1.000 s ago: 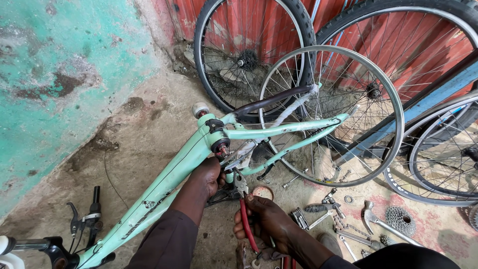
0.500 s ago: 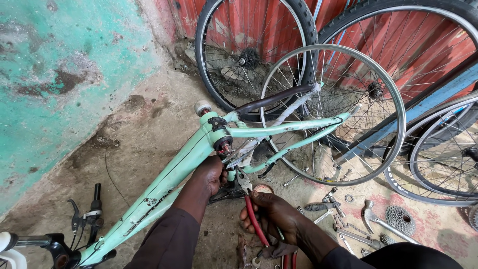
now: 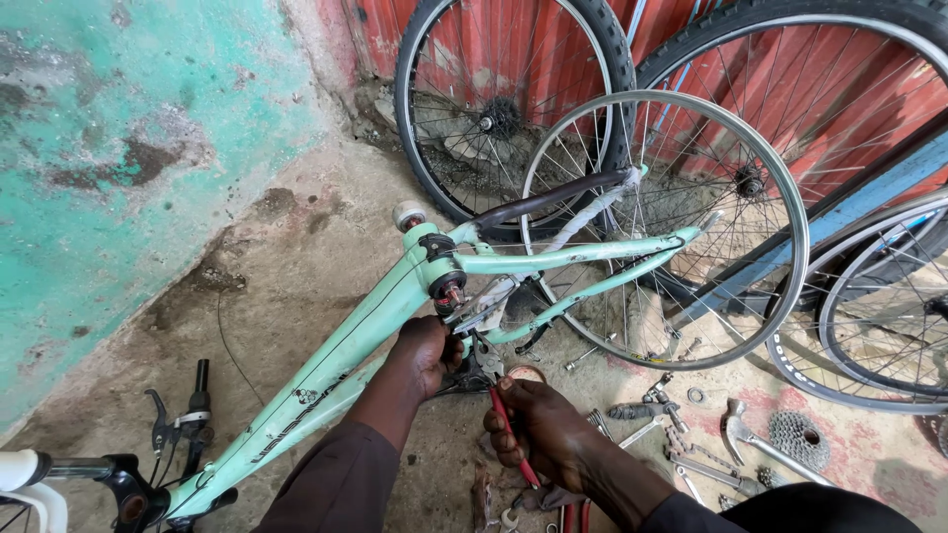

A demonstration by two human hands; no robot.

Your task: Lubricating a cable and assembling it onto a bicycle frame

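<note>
Mint-green bicycle frame [image 3: 385, 316] lies wheel-less on the floor, left hand [image 3: 432, 350] gripping its bottom bracket, right hand [image 3: 538, 424] closed on red-handled pliers [image 3: 506, 419], work apparently midway.

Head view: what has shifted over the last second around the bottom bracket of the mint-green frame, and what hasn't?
The right hand with the red-handled pliers slid slightly right, jaws still up by the bottom bracket. The left hand kept its grip on the mint-green frame just below it. Nothing was picked up or let go; frame, wheels and floor tools stayed put.
</note>
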